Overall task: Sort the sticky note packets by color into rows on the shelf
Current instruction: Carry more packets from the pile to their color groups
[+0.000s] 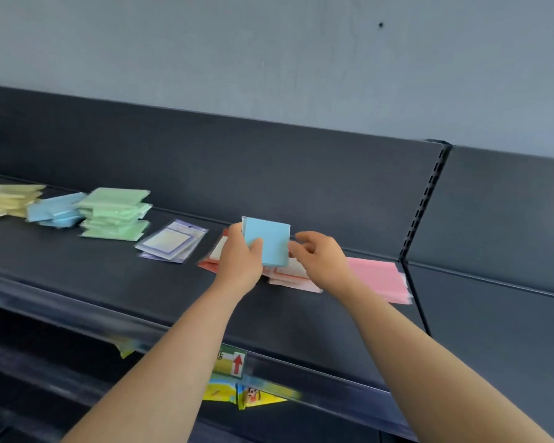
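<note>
Holding a blue packet [271,241] upright above the shelf [109,282], the left hand [240,263] grips its lower left edge, thumb across the face, apparently to keep it clear of the mixed red and pink heap [290,274] directly beneath both hands. Right hand [322,259] sits just right of the packet, fingers loosely curled at its edge; whether they pinch anything cannot be told. Blue stack [56,209], the likely destination, lies well left of the hands, between yellow stack [10,199] and green stack [114,214]. Purple-bordered packets [170,241] lie just left of the left hand, pink packets [378,279] just right of the other.
</note>
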`<state>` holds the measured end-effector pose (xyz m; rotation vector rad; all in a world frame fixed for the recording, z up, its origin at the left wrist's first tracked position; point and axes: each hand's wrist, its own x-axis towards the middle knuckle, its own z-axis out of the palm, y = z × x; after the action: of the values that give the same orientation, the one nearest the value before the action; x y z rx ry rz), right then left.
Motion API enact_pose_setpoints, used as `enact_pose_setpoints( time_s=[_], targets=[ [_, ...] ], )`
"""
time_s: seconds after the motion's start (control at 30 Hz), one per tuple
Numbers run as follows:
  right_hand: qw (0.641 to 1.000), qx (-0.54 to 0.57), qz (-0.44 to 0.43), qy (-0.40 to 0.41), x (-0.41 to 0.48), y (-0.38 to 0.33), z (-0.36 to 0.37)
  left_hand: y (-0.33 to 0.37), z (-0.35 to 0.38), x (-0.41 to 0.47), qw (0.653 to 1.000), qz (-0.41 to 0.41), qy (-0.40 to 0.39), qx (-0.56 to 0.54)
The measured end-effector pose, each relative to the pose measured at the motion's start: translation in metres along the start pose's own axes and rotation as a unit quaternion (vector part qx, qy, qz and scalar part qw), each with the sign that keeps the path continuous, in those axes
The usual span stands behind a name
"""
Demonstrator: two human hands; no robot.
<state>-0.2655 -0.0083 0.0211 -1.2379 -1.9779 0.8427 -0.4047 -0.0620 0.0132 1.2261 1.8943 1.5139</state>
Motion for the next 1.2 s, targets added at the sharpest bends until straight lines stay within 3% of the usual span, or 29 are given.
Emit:
enact_pose_setpoints(
  time_s=[0.13, 0.33, 0.5, 0.8, 1.2],
  targets=[
    [0.999, 0.005, -0.027, -0.018, 0.009, -0.03, 0.038, -0.018, -0.041, 0.02, 1.0, -0.015, 0.013, -0.018],
    [0.998, 0.052, -0.039, -0.005, 0.037, -0.089, 0.113, -0.052, -0.134, 0.058, 0.999, 0.018, -0.026, 0.026],
    [0.996, 0.077, -0.051, -0.003, 0.063, -0.148, 0.187, -0.078, -0.224, 0.097, 0.999, 0.026, 0.016, 0.038],
    [0.996, 0.001, -0.078, -0.034, 0.111, -0.231, 0.296, -0.114, -0.347, 0.154, 0.999, 0.019, 0.035, 0.032],
    [0.967, -0.214, -0.117, -0.076, 0.173, -0.269, 0.363, -0.158, -0.39, 0.223, 0.99, -0.079, 0.085, -0.074]
  ],
)
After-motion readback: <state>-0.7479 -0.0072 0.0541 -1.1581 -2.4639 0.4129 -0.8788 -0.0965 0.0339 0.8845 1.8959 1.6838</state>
